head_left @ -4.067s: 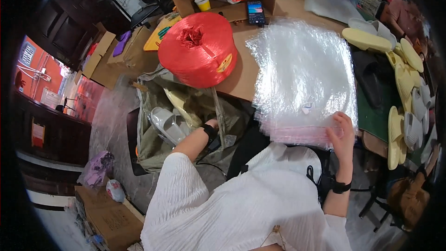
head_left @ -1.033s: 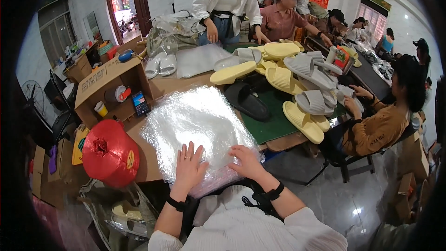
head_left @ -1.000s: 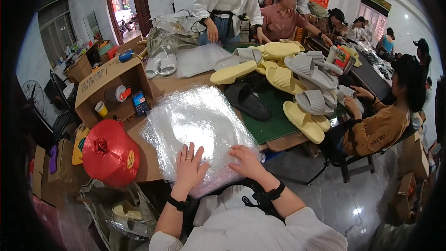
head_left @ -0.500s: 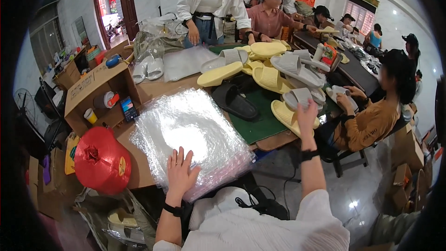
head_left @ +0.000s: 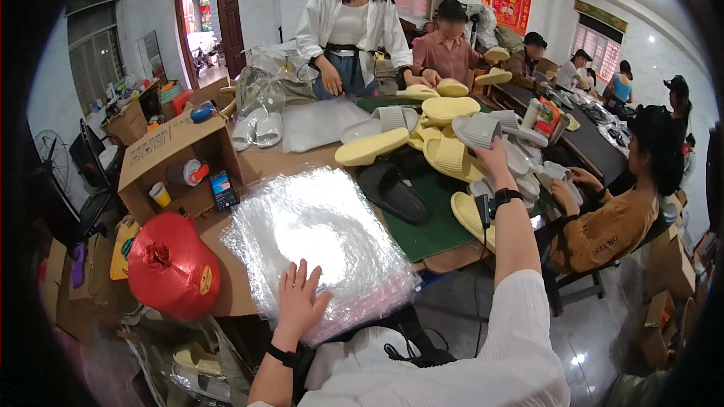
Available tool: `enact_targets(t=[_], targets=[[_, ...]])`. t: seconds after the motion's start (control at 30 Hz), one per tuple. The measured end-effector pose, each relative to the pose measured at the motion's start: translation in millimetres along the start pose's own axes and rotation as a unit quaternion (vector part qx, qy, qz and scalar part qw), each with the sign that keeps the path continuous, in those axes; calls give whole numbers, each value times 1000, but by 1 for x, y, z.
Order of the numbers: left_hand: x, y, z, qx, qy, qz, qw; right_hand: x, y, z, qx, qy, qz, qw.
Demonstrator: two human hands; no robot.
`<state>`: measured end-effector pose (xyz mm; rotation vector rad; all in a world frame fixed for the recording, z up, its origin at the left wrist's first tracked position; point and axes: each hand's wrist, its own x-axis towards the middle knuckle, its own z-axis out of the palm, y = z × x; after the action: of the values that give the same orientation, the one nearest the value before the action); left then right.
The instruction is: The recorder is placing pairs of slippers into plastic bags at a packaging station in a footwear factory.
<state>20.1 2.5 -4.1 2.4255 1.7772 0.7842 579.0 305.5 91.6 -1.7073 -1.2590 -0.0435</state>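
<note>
My left hand lies flat, fingers spread, on the near edge of a stack of clear plastic bags on the table. My right hand is stretched out to the right over a heap of slide sandals and closes on a grey sandal. Around it lie yellow sandals and a black sandal on a green mat.
A red spool of twine hangs at the table's left corner. A cardboard box with a cup, a tape roll and a phone stands behind it. Several people stand or sit around the table; one sits close on my right.
My right hand left the bag stack and reached out to the right to the sandal heap. My left hand stayed on the bags. My view rose from the floor to the table.
</note>
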Motion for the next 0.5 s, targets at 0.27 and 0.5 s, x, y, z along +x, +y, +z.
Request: enact_targets(t=[0.27, 0.5], targets=[[-10, -3, -7, 11, -9, -36, 999, -52, -147, 30, 210, -19, -43, 977], [-6, -7, -2, 6, 15, -20, 1000, -167, -249, 13, 460, -198, -87, 861]])
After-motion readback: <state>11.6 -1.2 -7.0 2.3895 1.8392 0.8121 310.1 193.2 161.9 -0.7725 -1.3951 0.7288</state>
